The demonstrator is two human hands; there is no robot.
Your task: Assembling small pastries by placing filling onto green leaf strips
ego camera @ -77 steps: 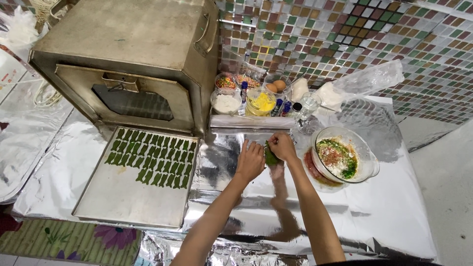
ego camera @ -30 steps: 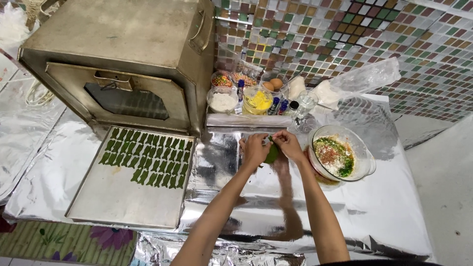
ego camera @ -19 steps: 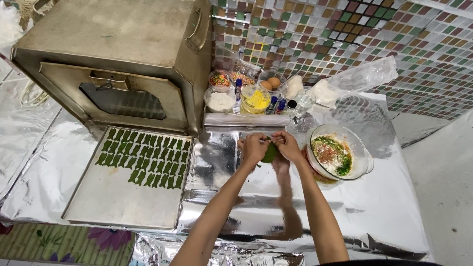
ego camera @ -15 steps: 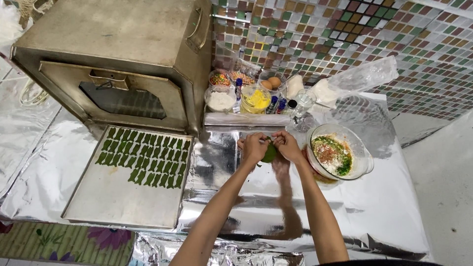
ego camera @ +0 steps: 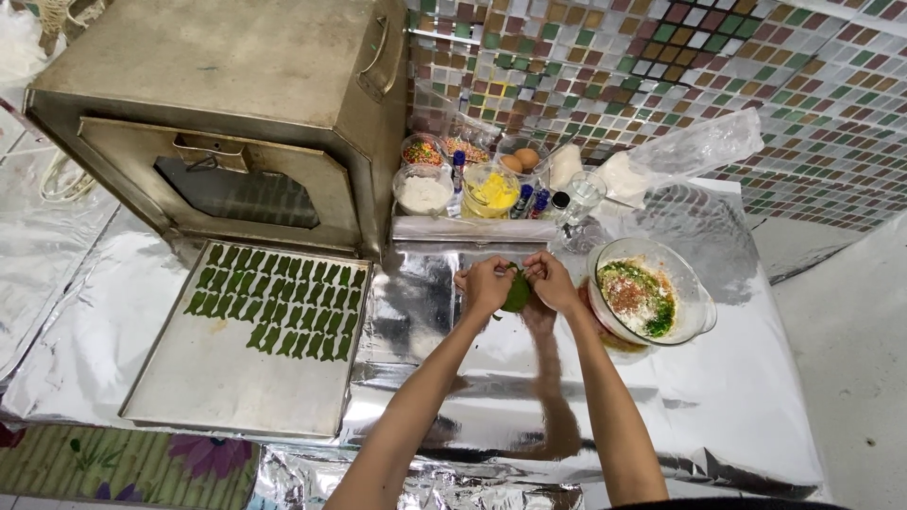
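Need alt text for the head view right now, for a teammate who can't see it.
Both hands, left hand and right hand, pinch a green leaf above the foil-covered table. A glass bowl of filling sits to the right; a metal tray with rows of folded leaves lies left, before a metal oven.

The surface (ego camera: 567,397) is wrapped in crinkled silver foil, glossy enough to mirror the arms. The oven (ego camera: 217,113) is dull, scuffed sheet metal with a dark glass window. The tray (ego camera: 227,378) is matt grey metal carrying rows of smooth green wraps (ego camera: 279,300). The bowl (ego camera: 694,302) is clear glass. The far wall (ego camera: 661,66) is glossy mosaic tile. A leaf (ego camera: 517,293) between both hands looks smooth and green. The bag (ego camera: 694,151) is thin clear plastic.
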